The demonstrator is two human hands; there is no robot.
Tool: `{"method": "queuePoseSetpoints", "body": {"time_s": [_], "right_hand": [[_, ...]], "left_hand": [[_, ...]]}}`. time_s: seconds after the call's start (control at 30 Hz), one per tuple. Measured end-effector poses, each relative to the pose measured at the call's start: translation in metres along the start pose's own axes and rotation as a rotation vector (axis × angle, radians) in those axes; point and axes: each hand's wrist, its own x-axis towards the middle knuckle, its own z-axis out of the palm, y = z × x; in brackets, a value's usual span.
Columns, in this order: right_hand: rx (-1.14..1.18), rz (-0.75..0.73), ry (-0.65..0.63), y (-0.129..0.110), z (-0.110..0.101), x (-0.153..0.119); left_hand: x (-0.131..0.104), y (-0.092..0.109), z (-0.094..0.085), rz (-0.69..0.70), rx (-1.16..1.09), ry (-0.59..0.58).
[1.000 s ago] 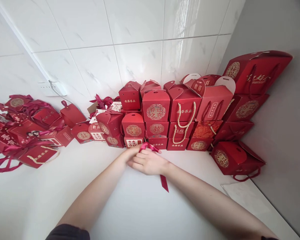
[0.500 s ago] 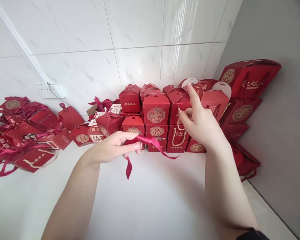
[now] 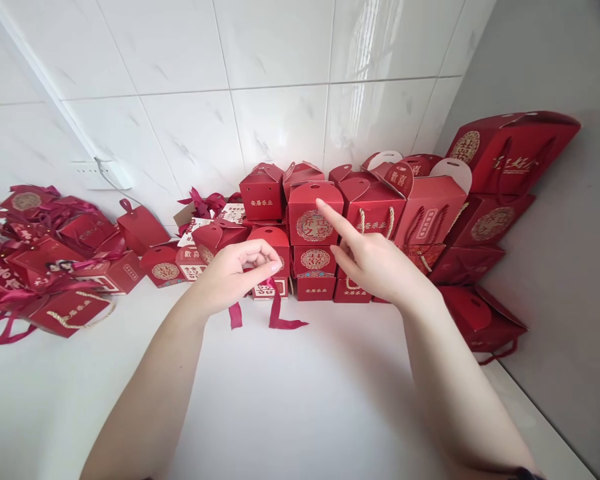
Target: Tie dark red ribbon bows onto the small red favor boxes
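My left hand [image 3: 243, 270] is curled, thumb close to the bent fingers. A dark-pink satin ribbon [image 3: 276, 308] hangs from under it, two tails dropping towards the white table; the ribbon's upper part is hidden behind the hand. My right hand [image 3: 373, 260] is empty, with the index finger stretched out to the upper left and the thumb apart from it. Its index fingertip overlaps the view of a red gift box [image 3: 316, 193] with a round gold emblem; whether it touches the box I cannot tell. A red box with rope handles [image 3: 375, 193] stands behind that hand.
Red gift boxes are stacked against the tiled wall [image 3: 280, 127], and larger bags [image 3: 520, 160] rise at the right by the grey panel. A heap of ribbon-tied boxes [image 3: 45, 257] lies at left. The white table surface [image 3: 300, 400] extends in front, a wall socket [image 3: 100, 175] behind.
My right hand has moved left, towards the middle of the box stack. The ribbon at my left hand has shifted left, its tails now hanging lower beneath the fingers.
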Motion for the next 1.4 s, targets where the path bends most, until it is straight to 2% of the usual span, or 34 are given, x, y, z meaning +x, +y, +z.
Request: {"method": "queuePoseSetpoints", "body": {"time_s": [0.17,0.3,0.63,0.83,0.93,1.03,1.17,1.3,1.4], "right_hand": [[-0.141,0.112,-0.145,0.003,0.016,0.007],[-0.148,0.153,-0.222,0.007,0.021,0.008],[-0.151,0.14,-0.229,0.005,0.024,0.008],[-0.17,0.112,-0.214,0.004,0.025,0.007],[-0.175,0.08,-0.199,-0.001,0.019,0.003],[-0.215,0.079,-0.119,-0.011,0.006,-0.004],[-0.32,0.219,0.019,-0.015,-0.013,-0.015],[-0.396,0.37,-0.027,-0.001,-0.022,-0.022],[-0.355,0.383,-0.099,0.013,-0.021,-0.022]], "left_hand": [[-0.004,0.003,-0.002,0.025,0.02,-0.056],[-0.006,0.006,-0.001,0.032,0.013,-0.077],[-0.005,0.009,0.006,0.028,-0.03,-0.168],[-0.006,0.01,0.008,0.018,-0.029,-0.171],[-0.006,0.012,0.009,0.026,-0.019,-0.176],[-0.006,0.011,0.008,0.024,0.004,-0.169],[-0.007,0.008,0.005,0.019,0.027,-0.16],[-0.006,0.006,0.003,0.006,0.018,-0.174],[-0.006,0.006,0.006,0.014,0.026,-0.193]]}}
